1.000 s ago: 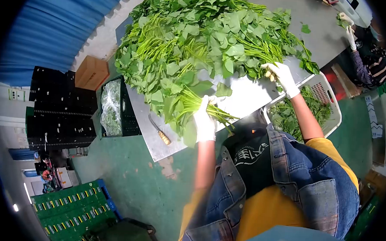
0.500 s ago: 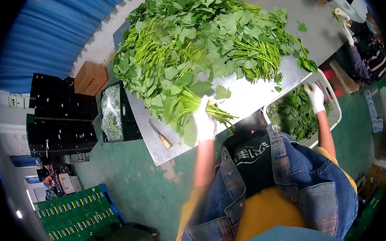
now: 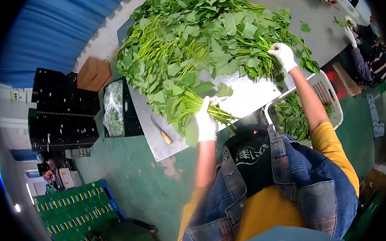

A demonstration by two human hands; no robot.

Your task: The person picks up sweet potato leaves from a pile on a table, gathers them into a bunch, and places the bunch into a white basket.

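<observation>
My left hand (image 3: 207, 121), in a white glove, is wrapped round a bunch of leafy green stems (image 3: 189, 103) near the table's front edge. The cut ends stick out to the right of it. At the right part of the large heap of greens (image 3: 175, 41), my right hand (image 3: 283, 56), gloved too, has its fingers closed at the stems; what they pinch is too small to make out. A curved knife with a wooden handle (image 3: 166, 138) lies on the metal table (image 3: 156, 150), left of my left hand.
A white basket (image 3: 338, 111) of loose greens stands at the table's right edge. At the upper right, a co-worker's gloved hand (image 3: 351, 37) is near a small sprig. Black crates (image 3: 65, 109) and a cardboard box (image 3: 93, 75) are at the left.
My right hand has moved up and left from the white basket to the stems on the heap. My left hand still holds its bunch in nearly the same place.
</observation>
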